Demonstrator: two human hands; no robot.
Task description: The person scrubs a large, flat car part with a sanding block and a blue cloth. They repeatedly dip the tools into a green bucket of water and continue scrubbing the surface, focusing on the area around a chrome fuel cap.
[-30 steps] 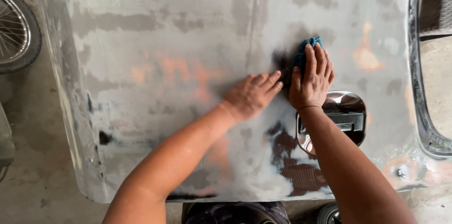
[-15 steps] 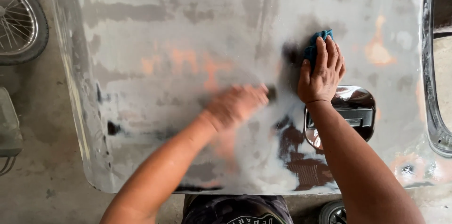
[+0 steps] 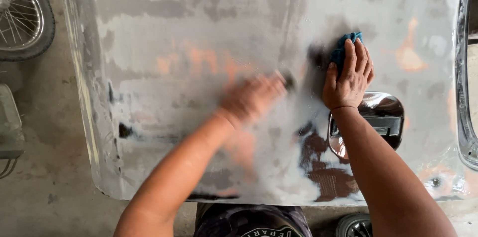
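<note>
Below the head camera, a sanded grey car door panel lies flat and fills most of the view, patched with orange primer spots and dark bare areas. On it, the right hand rests flat with fingers spread and open, palm pressing down on a blue cloth whose edge shows above the fingertips; the cloth lies on a dark, wet-looking smear on the upper right part of the panel. Just below that wrist sits a chrome door handle set in its recess. Left of it, the left hand is blurred against the panel's middle; a small dark thing shows at its fingertips, but whether the hand grips it or lies open cannot be told. Both forearms come up from the bottom edge. Off the panel's left side stands a spoked wheel on a concrete floor, and a small black wheel shows under the panel's lower edge
</note>
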